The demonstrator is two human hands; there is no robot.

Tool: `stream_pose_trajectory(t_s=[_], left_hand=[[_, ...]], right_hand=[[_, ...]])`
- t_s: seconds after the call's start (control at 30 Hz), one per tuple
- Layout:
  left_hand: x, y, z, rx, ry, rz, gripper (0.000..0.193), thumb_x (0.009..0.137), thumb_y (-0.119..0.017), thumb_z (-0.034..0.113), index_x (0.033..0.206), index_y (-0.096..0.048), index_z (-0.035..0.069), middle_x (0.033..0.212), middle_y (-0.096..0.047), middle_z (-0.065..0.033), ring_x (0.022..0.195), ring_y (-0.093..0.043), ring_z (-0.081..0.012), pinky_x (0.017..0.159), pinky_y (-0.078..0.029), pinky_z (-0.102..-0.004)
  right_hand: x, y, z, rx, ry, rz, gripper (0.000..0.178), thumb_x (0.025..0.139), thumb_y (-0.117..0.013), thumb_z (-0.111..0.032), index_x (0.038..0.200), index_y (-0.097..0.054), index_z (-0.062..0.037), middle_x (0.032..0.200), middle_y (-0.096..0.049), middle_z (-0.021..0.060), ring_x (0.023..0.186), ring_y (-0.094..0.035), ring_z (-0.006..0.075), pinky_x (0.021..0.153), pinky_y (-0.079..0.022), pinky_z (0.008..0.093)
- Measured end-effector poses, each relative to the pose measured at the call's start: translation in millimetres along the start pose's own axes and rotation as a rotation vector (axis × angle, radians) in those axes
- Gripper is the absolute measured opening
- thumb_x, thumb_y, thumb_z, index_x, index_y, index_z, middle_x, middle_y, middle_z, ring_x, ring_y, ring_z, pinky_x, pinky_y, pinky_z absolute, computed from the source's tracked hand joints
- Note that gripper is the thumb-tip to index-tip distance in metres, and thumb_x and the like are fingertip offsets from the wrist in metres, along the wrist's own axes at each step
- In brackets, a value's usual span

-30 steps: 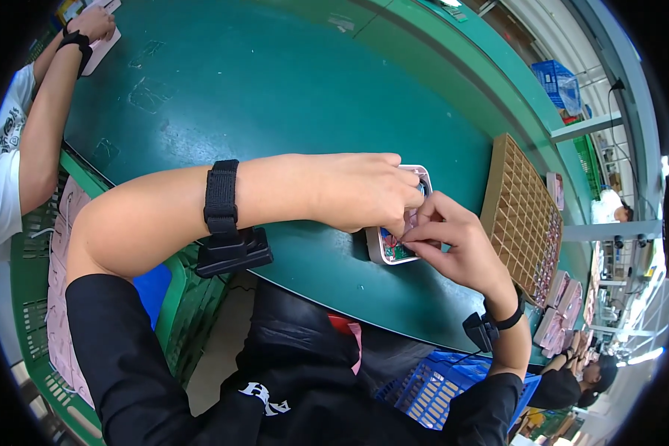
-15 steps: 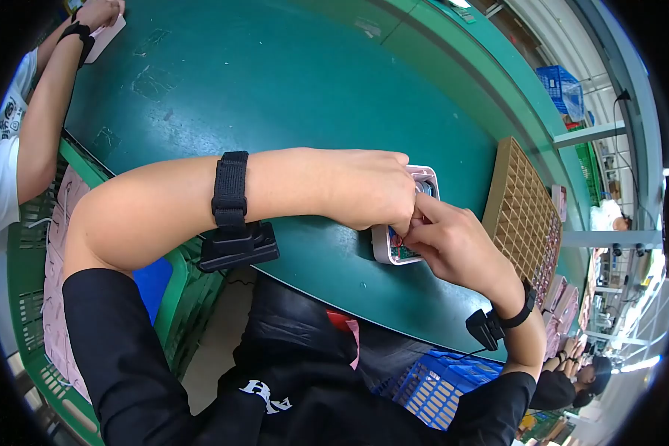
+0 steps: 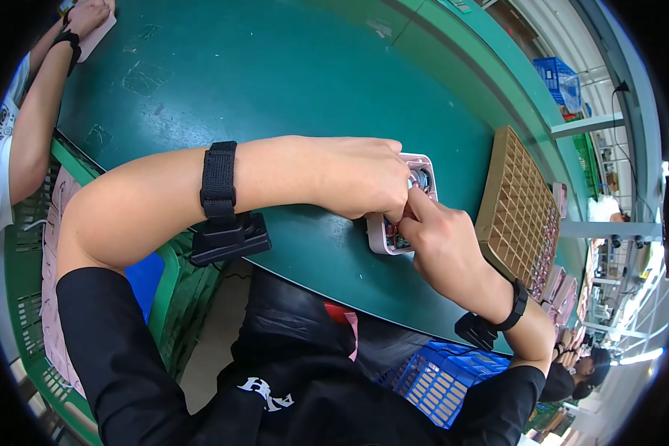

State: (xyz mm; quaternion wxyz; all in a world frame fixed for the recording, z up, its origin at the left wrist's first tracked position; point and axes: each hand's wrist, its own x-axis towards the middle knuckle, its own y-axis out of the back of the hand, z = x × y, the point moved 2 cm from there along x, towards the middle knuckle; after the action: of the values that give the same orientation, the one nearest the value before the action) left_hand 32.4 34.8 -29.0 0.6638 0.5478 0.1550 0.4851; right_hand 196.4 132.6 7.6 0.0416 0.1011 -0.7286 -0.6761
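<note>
A shallow pale pink plastic housing, open at the top, lies on the green table in front of me. Inside its lower end, parts of a green circuit board and thin red wires show; a round metallic part sits near its far end. My left hand reaches across the housing with its fingers curled down, their tips hidden. From the right, my right hand meets it over the middle of the housing, thumb and forefinger pinched together. What either hand's fingers hold is hidden between them.
A brown divided cardboard tray with small reddish parts stands to the right, pink housings beside it. Blue crate below the table edge; green crate with pink pieces at left. Another person's hands hold a pale piece at far left.
Both hands and the housing appear slightly higher and to the left, along with the whole scene. My right hand has turned a little, its fingers still at the housing's middle.
</note>
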Motion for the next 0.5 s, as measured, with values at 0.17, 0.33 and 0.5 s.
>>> stream_pose_trajectory(t_s=[0.17,0.33,0.5], left_hand=[[3,5,4,0.018,0.022,-0.039,0.003,0.076,-0.073,0.012,0.076,-0.076,0.010,0.072,-0.067,-0.0042,0.087,-0.067,-0.0229,0.077,-0.044,-0.0391],[4,0,-1,0.014,-0.048,0.034,0.003,0.077,-0.074,0.011,0.077,-0.076,0.009,0.073,-0.068,-0.0034,0.085,-0.067,-0.0233,0.075,-0.043,-0.0391],[3,3,2,0.042,-0.018,0.006,0.004,0.078,-0.074,0.010,0.081,-0.077,0.011,0.075,-0.068,-0.0033,0.086,-0.067,-0.0235,0.076,-0.043,-0.0395]], right_hand=[[-7,-10,-5,-0.018,-0.057,0.109,0.017,0.063,-0.068,0.005,0.079,-0.065,-0.0006,0.094,-0.057,0.0123,0.077,-0.066,0.0299,0.062,-0.055,0.0422],[-9,-13,-12,-0.079,-0.135,0.151,0.012,0.068,-0.067,0.005,0.079,-0.065,-0.0004,0.090,-0.059,0.0115,0.073,-0.067,0.0293,0.062,-0.055,0.0427],[-8,-4,6,0.021,-0.100,0.017,0.013,0.076,-0.070,0.002,0.089,-0.070,-0.0018,0.097,-0.061,0.0120,0.076,-0.067,0.0285,0.064,-0.054,0.0429]])
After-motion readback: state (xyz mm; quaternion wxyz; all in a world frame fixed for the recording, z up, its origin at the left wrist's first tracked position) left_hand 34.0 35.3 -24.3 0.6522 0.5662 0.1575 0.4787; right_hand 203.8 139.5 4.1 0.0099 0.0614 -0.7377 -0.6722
